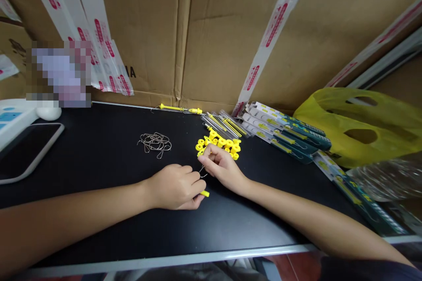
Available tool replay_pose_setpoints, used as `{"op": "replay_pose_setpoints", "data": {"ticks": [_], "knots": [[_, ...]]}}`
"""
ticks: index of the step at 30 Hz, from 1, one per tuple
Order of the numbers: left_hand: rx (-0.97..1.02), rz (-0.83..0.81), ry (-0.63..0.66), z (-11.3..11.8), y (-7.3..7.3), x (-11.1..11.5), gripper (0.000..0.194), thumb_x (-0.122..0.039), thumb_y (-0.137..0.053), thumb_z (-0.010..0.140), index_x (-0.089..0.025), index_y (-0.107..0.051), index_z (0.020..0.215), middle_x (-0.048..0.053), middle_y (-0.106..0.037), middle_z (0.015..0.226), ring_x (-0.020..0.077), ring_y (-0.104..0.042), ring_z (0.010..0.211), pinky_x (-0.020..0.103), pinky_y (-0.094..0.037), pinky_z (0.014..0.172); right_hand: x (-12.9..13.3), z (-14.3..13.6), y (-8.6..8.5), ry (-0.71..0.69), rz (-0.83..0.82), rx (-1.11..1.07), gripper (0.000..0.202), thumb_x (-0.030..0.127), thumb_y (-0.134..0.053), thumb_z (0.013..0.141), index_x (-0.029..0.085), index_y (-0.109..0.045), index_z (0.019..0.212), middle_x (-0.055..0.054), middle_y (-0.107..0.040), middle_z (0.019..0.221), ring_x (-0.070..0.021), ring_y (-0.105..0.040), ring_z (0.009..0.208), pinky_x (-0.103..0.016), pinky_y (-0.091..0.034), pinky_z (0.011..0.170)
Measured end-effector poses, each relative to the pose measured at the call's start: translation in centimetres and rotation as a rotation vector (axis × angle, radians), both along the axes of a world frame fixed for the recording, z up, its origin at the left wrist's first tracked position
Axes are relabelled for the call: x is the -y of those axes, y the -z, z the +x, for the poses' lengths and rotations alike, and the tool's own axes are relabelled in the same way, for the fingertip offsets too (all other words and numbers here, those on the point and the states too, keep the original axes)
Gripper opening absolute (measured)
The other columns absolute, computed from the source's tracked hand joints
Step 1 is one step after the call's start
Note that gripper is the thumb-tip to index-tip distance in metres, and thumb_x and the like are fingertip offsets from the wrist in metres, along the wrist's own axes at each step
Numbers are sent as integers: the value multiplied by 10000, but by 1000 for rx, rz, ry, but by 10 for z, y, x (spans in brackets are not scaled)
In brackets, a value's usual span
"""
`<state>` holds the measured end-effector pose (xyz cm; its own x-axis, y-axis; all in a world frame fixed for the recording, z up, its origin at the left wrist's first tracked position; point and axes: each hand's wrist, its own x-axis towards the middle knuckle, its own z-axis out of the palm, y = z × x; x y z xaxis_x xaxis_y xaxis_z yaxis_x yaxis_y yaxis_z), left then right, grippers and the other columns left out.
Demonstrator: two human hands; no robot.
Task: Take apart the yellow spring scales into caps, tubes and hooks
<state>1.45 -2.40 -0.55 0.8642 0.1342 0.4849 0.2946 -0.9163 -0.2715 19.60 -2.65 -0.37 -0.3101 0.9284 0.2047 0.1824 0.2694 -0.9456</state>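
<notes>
My left hand (pixel 180 186) is closed around a yellow plastic piece (pixel 205 193), whose end sticks out below the fingers. My right hand (pixel 226 171) pinches with thumb and index finger at a thin metal wire hook (pixel 203 175) that shows between the two hands. The hook's far end is hidden, so I cannot tell whether it meets the yellow piece. Just beyond my right fingers lies a pile of small yellow plastic caps (pixel 228 143). Loose wire hooks (pixel 155 142) lie tangled to the left, apart from both hands.
An assembled yellow hook tool (pixel 174 108) lies at the back, near clear tubes (pixel 226 125) with springs and yellow parts. Printed boxes (pixel 283 129) and a yellow bag (pixel 356 123) stand right. A phone (pixel 29 151) lies left on the black table (pixel 108 228); cardboard (pixel 141 30) walls the back.
</notes>
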Motion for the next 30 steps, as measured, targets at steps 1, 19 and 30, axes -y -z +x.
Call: {"op": "replay_pose_setpoints", "data": {"ticks": [1,19,30], "knots": [[-8,-6,5,0,0,-1,143,-226,-484,790,-189,-479,651,-10,-522,597,147,-480,554,287,-309,492,-2,-2,-2,-1,-15,-8,321,418,-578,847,186,-405,708,86,-397,502,-45,-343,409,-165,-273,392],[-27,-16,27,-3,1,-5,195,-264,-509,876,-181,-525,700,6,-522,697,164,-455,653,291,-280,537,-71,-70,-8,-111,-134,-4,148,282,-556,839,176,-470,897,30,-618,658,-34,-408,313,-122,-270,256],[207,147,244,-5,-8,-1,69,-166,-553,860,-181,-615,833,-46,-493,562,112,-420,547,288,-283,522,-3,-4,3,-99,-33,4,195,329,-448,931,173,-560,967,-10,-580,795,-36,-389,441,-168,-319,396]]}}
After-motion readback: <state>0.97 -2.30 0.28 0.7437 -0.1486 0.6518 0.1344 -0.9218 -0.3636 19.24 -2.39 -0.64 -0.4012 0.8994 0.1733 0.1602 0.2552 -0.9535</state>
